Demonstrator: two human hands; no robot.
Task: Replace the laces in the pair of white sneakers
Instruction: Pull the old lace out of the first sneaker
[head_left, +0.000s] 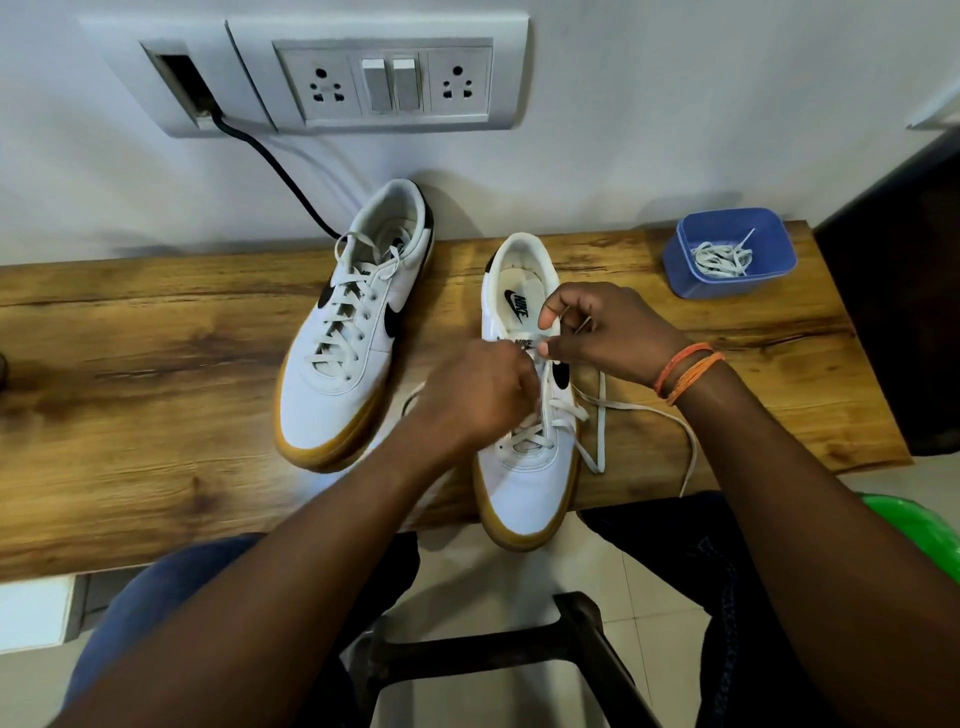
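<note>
Two white sneakers with tan soles stand on the wooden table (156, 364). The left sneaker (353, 332) is fully laced, its heel against the wall. The right sneaker (524, 483) is laced over its lower eyelets, and its toe juts past the table's front edge. My left hand (478, 395) is curled over the middle eyelets, and whether it grips the lace is hidden. My right hand (608, 327) pinches the lace at the upper eyelets. A loose lace end (675, 421) loops across the table to the right of the shoe.
A blue plastic box (727, 254) with a bundled white lace inside stands at the table's back right. A wall socket panel (384, 83) and a black cable (280, 171) are behind the shoes. My knees and a dark stool frame (493, 649) are below the table.
</note>
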